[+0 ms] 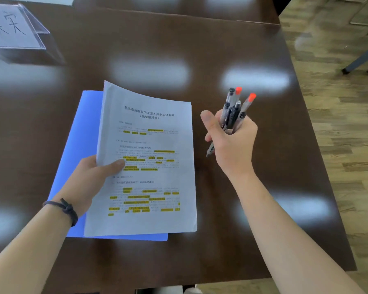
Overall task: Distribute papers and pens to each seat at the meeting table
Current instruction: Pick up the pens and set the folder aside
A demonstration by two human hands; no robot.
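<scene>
My left hand (94,177) grips a stack of printed papers (153,145) with yellow highlighting, thumb on top near the left edge. A blue folder (81,149) lies under the stack, showing at its left and bottom edges. To the right, my right hand (232,141) is closed around a bunch of pens (234,109), several with black caps and two with red caps, pointing up and away. Both hands hover above the dark brown meeting table (179,49).
A clear acrylic name stand (15,28) with handwritten characters sits at the table's far left. The table's right edge runs along a wood-pattern floor (338,124). Chair legs (361,60) stand at the far right. A second table section (179,5) lies beyond a seam.
</scene>
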